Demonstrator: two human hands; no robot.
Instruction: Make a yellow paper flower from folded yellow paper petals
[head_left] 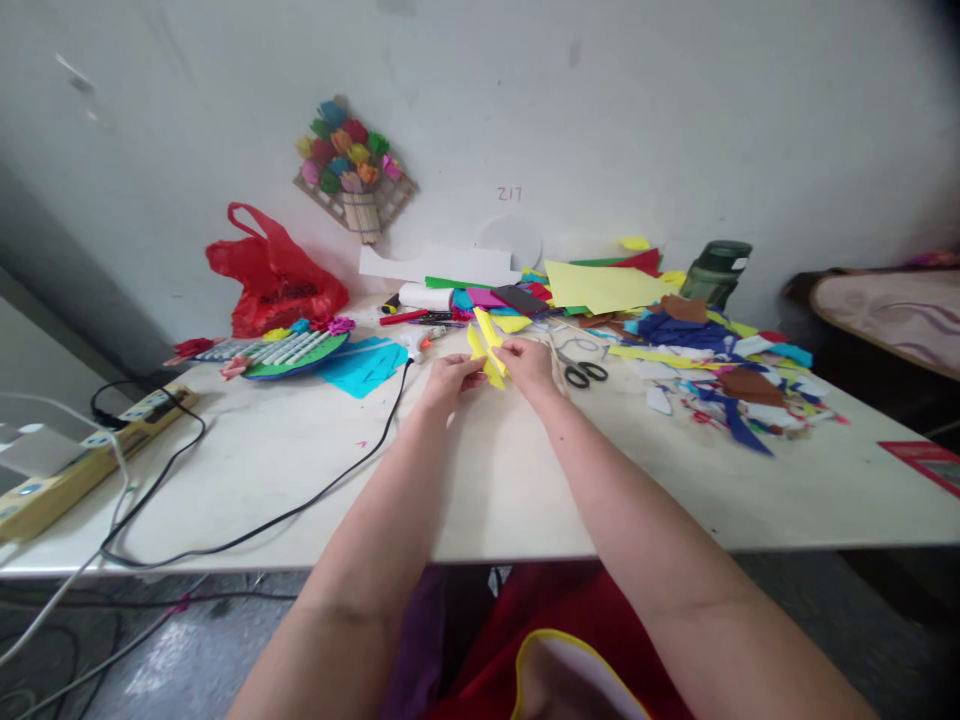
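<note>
Over the middle of the table, a folded or twisted piece of yellow paper (487,328) is held up between my two hands. My left hand (452,380) pinches its lower left side, fingers closed. From the right, my right hand (529,362) grips it with thumb and fingertips. Part of the paper is hidden behind the fingers, and I cannot tell whether it is one piece or two. Black-handled scissors (585,374) lie just right of my right hand. A white and orange glue gun (416,345) rests beyond my left hand, its black cord trailing left.
Blue paper (365,367) and a decorated green board (296,352) lie left, near a red plastic bag (277,280). Paper scraps (720,350) heap up at right, before a dark green bottle (716,272). A power strip (97,455) with cables occupies the left edge.
</note>
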